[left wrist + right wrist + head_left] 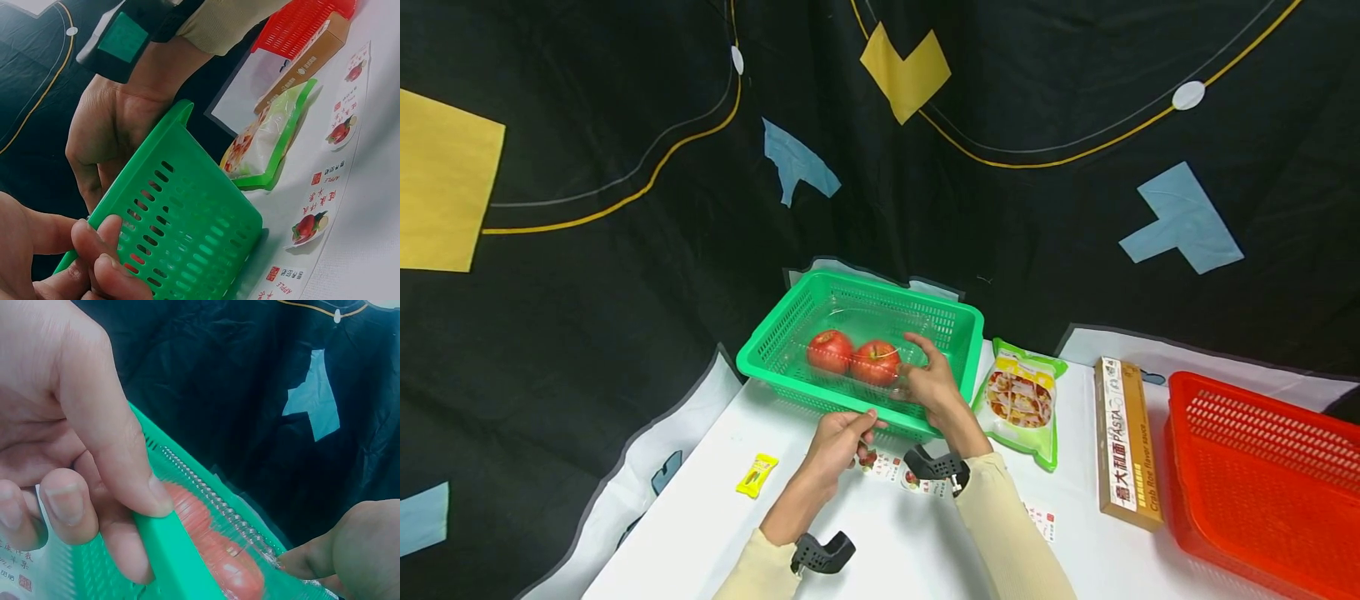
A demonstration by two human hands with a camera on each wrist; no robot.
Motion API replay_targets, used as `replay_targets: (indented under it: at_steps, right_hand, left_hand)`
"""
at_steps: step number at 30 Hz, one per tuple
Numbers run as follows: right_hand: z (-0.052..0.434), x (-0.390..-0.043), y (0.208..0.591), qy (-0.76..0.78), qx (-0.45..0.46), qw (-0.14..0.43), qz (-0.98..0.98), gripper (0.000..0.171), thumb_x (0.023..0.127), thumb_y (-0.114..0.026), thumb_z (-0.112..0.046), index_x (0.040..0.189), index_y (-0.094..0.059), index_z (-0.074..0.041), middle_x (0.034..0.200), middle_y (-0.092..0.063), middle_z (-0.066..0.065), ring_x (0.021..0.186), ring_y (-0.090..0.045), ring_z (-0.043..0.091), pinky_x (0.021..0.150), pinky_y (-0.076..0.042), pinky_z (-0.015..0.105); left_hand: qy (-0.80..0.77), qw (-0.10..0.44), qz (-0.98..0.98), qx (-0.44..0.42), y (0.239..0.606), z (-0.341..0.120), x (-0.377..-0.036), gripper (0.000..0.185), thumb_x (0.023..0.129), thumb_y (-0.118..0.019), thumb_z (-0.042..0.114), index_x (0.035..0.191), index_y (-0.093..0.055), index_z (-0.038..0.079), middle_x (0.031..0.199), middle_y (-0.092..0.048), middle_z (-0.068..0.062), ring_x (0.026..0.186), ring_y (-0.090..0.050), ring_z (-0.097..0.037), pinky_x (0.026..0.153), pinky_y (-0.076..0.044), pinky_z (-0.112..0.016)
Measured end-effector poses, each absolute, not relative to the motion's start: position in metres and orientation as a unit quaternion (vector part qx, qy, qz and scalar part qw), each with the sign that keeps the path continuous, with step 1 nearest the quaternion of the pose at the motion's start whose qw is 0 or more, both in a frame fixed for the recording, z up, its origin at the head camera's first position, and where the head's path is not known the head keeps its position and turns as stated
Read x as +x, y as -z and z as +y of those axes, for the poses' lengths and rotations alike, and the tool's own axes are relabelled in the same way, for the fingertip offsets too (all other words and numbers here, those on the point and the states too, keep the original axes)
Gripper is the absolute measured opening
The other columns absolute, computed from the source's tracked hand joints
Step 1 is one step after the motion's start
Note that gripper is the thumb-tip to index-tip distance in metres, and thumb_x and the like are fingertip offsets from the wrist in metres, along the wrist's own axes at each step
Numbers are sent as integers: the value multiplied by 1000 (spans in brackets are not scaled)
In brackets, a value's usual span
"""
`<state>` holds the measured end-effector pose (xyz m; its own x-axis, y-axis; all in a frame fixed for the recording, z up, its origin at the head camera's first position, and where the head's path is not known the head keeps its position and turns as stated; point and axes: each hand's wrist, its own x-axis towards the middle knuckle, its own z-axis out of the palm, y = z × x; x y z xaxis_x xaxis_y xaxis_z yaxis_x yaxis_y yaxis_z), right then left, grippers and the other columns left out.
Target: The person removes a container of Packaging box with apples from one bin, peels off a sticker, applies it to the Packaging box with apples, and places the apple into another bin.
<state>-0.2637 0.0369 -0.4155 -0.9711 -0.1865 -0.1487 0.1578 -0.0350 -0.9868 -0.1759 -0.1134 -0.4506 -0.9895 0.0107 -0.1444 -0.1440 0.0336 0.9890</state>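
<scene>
A green plastic basket [765, 367] stands at the table's far side. Inside it is a clear plastic container [887, 317] with two red apples [830, 351] under its transparent surface. My left hand [841, 440] pinches the basket's front rim, thumb on top and fingers below, as the left wrist view shows. Reaching over the right part of the basket, my right hand [931, 385] grips the right end of the container between thumb and fingers. In the right wrist view its fingers [312, 557] meet the container's ridged edge.
Right of the basket lies a green food bag [1019, 402], then a pasta box [1126, 442] and a red basket [1262, 500]. A small yellow packet [757, 475] lies at left. Printed apple labels [922, 483] lie before the green basket. Dark cloth [1000, 225] hangs behind.
</scene>
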Motion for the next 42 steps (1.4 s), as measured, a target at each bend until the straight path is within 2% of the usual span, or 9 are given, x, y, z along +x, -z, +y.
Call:
replay_targets:
  at_steps: [8,12,18,20,23,29,37,42]
  right_hand:
    - [40,-261,412,719,-13,115,685,59,95,-51,6,148,-41,-17,117,-54,29,77,-67,34,71,-57,44]
    - [41,-259,409,724,-12,113,680,58,95,-51,6,147,-44,-19,114,-55,27,71,-66,28,71,-57,44]
    - [45,-257,405,727,-16,114,677,57,95,-51,5,146,-45,-19,93,-61,30,56,-61,20,74,-56,50]
    - [47,-256,403,728,-17,114,676,57,94,-52,5,146,-46,-19,84,-60,30,53,-61,20,75,-55,52]
    - [48,-254,401,727,-24,113,677,58,94,-52,5,147,-45,-18,80,-59,30,54,-62,21,73,-55,51]
    - [49,-249,393,726,-39,116,676,59,96,-51,5,150,-41,-17,96,-60,31,62,-66,24,70,-57,44]
    - [54,-242,378,742,-55,123,657,59,97,-50,5,150,-39,-17,102,-60,31,70,-69,30,72,-57,44]
    - [59,-240,374,745,-54,132,652,60,97,-49,6,151,-38,-16,117,-53,30,74,-69,33,72,-57,43]
  left_hand:
    - [-696,55,715,-45,450,-113,-176,37,100,-57,26,101,-71,-8,67,-51,2,54,-46,-11,47,-30,-22]
    - [-695,54,716,-43,450,-114,-176,35,100,-57,24,101,-71,-7,68,-50,1,55,-46,-14,47,-30,-22]
    - [-695,56,715,-44,451,-113,-176,34,100,-57,24,100,-71,-6,68,-50,-1,55,-47,-14,47,-31,-22]
    - [-695,57,716,-44,451,-113,-176,34,100,-57,25,100,-71,-6,68,-51,-1,55,-47,-14,47,-31,-22]
    - [-693,58,717,-46,451,-113,-176,34,100,-57,26,101,-72,-6,68,-51,0,55,-47,-13,48,-30,-22]
    - [-689,59,721,-48,449,-114,-176,34,100,-57,26,101,-72,-5,68,-51,1,55,-46,-12,47,-29,-22]
    - [-684,57,725,-54,448,-114,-176,33,100,-58,26,99,-73,-3,68,-51,2,55,-46,-11,47,-29,-21]
    - [-685,58,724,-54,448,-114,-177,32,99,-58,26,98,-74,-2,68,-52,2,56,-46,-12,46,-29,-21]
